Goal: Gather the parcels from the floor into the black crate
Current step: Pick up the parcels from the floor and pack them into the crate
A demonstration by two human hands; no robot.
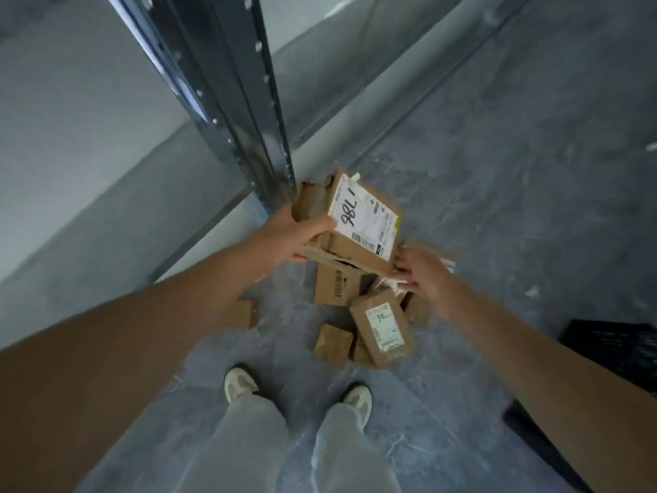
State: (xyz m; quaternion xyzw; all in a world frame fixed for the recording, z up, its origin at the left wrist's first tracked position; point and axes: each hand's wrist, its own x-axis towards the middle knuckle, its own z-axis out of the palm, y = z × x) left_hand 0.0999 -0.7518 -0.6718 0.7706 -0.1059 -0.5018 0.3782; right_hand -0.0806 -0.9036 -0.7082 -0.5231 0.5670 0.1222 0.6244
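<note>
Two bare forearms fill the near view, and below them grey trouser legs and pale shoes on the grey floor. The left hand clamps the big box by its near-left corner, thumb on top, fingers under. The right hand is spread loosely at the box's opposite low corner, fingertips just touching it, no real hold.

The box is lifted above the pile, which lies just in front of the shoes. The black crate sits well right of the pile, at the frame edge.

Risk, as I see it: the box is torn with loose flaps hanging, so a one-handed swing to the crate could let it tip or spill.

Its label reads "98L" in marker. A smaller parcel in the pile shows "9X"; other print is too blurred.
</note>
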